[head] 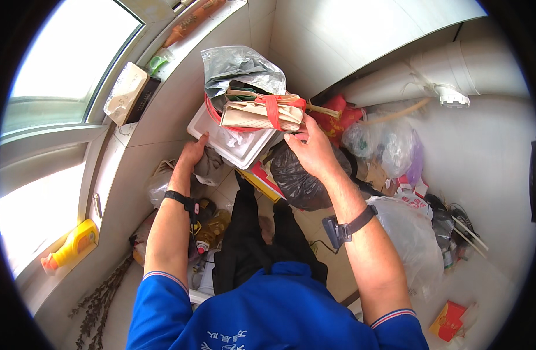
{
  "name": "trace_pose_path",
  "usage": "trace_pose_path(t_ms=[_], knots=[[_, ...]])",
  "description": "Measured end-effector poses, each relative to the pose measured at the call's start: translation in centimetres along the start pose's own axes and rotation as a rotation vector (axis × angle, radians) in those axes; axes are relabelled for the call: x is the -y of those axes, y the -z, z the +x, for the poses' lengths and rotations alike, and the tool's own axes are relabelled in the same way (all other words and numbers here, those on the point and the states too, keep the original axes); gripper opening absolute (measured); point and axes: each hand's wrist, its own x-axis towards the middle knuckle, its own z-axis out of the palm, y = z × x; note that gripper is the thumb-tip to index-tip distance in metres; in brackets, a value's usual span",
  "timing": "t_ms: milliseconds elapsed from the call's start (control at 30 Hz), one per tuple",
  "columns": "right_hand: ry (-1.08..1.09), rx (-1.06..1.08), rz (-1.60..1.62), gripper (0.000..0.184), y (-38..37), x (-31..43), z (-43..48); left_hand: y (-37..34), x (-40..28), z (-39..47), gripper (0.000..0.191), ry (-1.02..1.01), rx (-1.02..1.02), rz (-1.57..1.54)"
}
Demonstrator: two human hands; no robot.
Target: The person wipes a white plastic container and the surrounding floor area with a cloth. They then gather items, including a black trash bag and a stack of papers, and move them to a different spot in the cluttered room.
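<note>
My left hand (195, 149) grips the left rim of a white foam box (249, 154), its thumb over the edge. Crumpled white paper (233, 138) lies inside. Across the far part of the box rest a folded cream bundle tied with red ribbon (261, 116), a red-rimmed round item (212, 113) and a silvery plastic bag (246, 68). My right hand (309, 142) is at the bundle's right end, thumb and fingers apart near its corner; whether it grips anything there is unclear. A black plastic bag (300, 175) sits just below that hand.
A window ledge at left holds a yellow bottle (75, 245) and a cream box (125, 93). Oil bottles (216, 225) stand by my legs. Right of me are a translucent bag (403, 236), clear bags (392, 144) and a white pipe (425, 74). Dried stalks (99, 302) lie at lower left.
</note>
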Motion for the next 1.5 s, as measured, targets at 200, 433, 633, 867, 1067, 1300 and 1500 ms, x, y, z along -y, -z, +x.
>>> trace_pose_path(t_ms=[200, 433, 633, 867, 1067, 1300, 1500], knots=[[0.038, 0.029, 0.096, 0.076, 0.1, -1.7, 0.3, -0.3, 0.4, -2.8, 0.086, 0.058, 0.062, -0.113], [0.045, 0.059, 0.217, 0.081, 1.0, -2.9, -0.5, 0.3, 4.6, -6.6, 0.082, 0.079, 0.028, -0.242], [-0.055, 0.13, 0.229, 0.084, 2.4, -4.0, -2.2, -1.9, 11.4, -11.8, 0.076, 0.177, 0.108, -0.783], [-0.141, 0.155, 0.165, 0.076, 2.7, -6.9, -5.1, -5.5, 17.6, -12.5, 0.067, 0.303, -0.064, -1.163], [-0.351, 0.088, 0.102, 0.067, 1.9, -11.2, -7.5, -9.4, 16.3, -7.1, 0.066, 0.17, -0.319, -1.142], [-0.524, 0.144, -0.017, 0.058, -0.9, -17.1, -9.1, -10.3, 12.0, 3.5, 0.053, -0.06, -0.652, -1.441], [-0.522, 0.281, -0.157, 0.053, -4.1, -21.5, -10.6, -13.6, 11.9, 6.4, 0.06, -0.008, -0.429, -1.211]])
